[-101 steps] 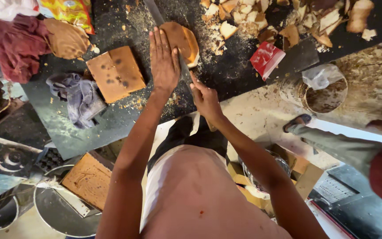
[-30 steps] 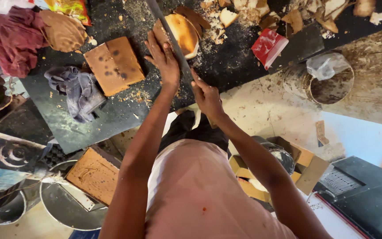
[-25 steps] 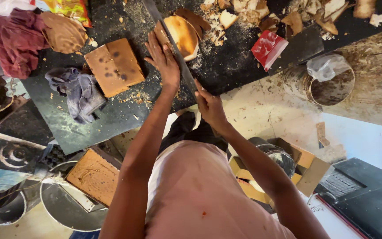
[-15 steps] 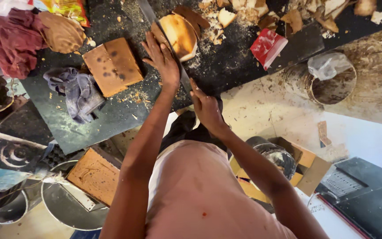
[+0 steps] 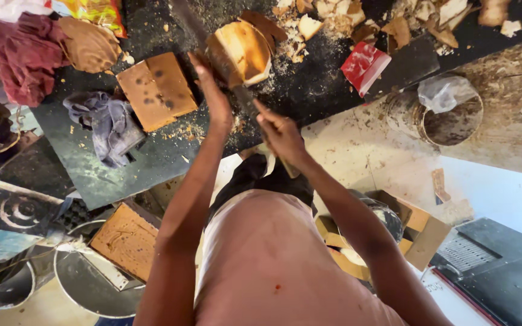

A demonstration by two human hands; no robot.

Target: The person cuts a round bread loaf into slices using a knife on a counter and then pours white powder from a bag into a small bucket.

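Observation:
A rounded, pale wooden block (image 5: 246, 48) with dark bark on its edge stands on the black work surface (image 5: 122, 175). My left hand (image 5: 212, 99) presses against the block's left side, fingers stretched upward along it. My right hand (image 5: 280, 131) is closed on the handle of a long dark knife (image 5: 212, 57). Its blade runs up and to the left, between my left hand and the block, lying against the block's left face.
A square scorched wooden board (image 5: 157, 89) and a grey rag (image 5: 107, 124) lie to the left. Wood chips (image 5: 333, 18) and a red packet (image 5: 365, 65) lie to the right. A round tin with a plastic bag (image 5: 448, 115) stands further right, and a cardboard box (image 5: 421, 232) below it.
My left hand has turned from lying flat on top of the block to pressing its left side. The knife blade has come in against the block.

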